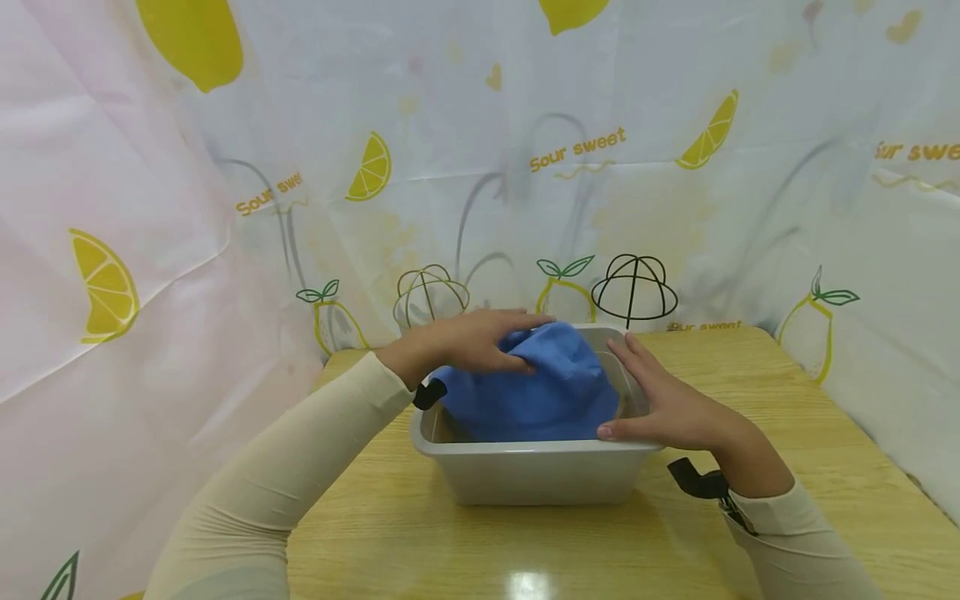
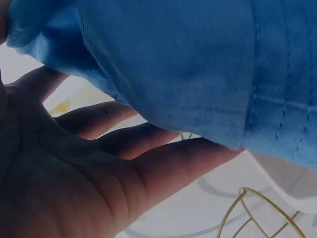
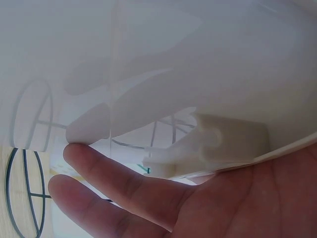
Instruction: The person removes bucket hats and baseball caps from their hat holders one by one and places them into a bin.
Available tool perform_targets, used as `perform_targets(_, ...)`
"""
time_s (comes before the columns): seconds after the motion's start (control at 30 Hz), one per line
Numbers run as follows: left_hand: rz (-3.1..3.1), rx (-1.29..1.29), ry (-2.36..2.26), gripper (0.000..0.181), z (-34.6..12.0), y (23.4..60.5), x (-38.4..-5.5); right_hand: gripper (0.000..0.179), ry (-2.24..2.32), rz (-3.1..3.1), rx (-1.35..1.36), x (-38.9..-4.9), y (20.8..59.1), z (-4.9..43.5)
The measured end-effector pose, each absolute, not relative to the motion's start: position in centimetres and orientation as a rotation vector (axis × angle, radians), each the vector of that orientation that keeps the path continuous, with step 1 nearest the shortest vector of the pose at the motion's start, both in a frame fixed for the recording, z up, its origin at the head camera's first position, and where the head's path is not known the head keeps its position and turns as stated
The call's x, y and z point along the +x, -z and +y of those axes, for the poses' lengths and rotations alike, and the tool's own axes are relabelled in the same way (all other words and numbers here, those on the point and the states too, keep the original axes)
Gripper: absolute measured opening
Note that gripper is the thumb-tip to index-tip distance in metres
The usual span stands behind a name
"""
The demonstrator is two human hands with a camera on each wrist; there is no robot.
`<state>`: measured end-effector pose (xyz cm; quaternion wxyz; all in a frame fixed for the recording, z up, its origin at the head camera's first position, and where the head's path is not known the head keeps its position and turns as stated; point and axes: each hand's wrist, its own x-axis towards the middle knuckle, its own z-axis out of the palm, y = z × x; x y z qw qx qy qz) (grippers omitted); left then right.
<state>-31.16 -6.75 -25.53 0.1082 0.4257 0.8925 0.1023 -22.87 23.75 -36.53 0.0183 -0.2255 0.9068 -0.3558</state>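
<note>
A blue fabric hat (image 1: 543,392) with rows of stitching along its band leans inside a light grey plastic tub (image 1: 540,475). Over the hat's top reaches my left hand (image 1: 468,340), fingers straight on the far side and thumb on the near side. In the left wrist view, the hat's edge (image 2: 163,69) covers the fingertips, which extend behind the fabric. My right hand (image 1: 675,410) rests at the tub's right side, thumb on the front rim and fingers stretched along the right rim. The right wrist view has its straight fingers (image 3: 124,183) beside the glossy tub wall (image 3: 163,39).
The tub stands on a wood-grain table (image 1: 382,533). Behind it are a gold wire dome stand (image 1: 429,292) and a black wire dome stand (image 1: 634,287). A white curtain (image 1: 465,100) with lemon prints hangs around the back and sides.
</note>
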Motion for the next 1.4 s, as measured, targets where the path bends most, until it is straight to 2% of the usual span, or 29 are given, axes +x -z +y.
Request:
perform_targets(0.47, 2.495, 1.333, -0.197, 0.097, -5.4, 29.0, -32.0, 0.118, 1.107, 2.815, -0.707, -22.8, 36.3, 23.8)
perform_targets(0.7, 2.453, 1.290, -0.092, 0.108, -5.3, 28.0, -31.4, 0.118, 1.098, 2.817, -0.693, -22.7, 36.4, 23.7)
perform_targets(0.93, 2.431, 1.322, 0.031, 0.102, -5.5, 25.4, -29.5, 0.117, 1.090, 2.823, -0.694, -22.8, 36.5, 23.7)
perform_targets(1.03, 2.444, 1.381, 0.095, 0.105, -5.2, 25.1, -28.5, 0.117, 1.092, 2.816, -0.700, -22.9, 36.6, 23.8)
perform_targets(1.2, 2.488, 1.479, 0.272, 0.114, -4.1, 25.8, -27.2, 0.116, 1.099, 2.806, -0.700, -22.9, 36.6, 23.9)
perform_targets(1.4, 2.495, 1.467, 0.361, 0.100, -3.0, 27.8, -27.5, 0.115, 1.104, 2.805, -0.692, -22.8, 36.5, 23.9)
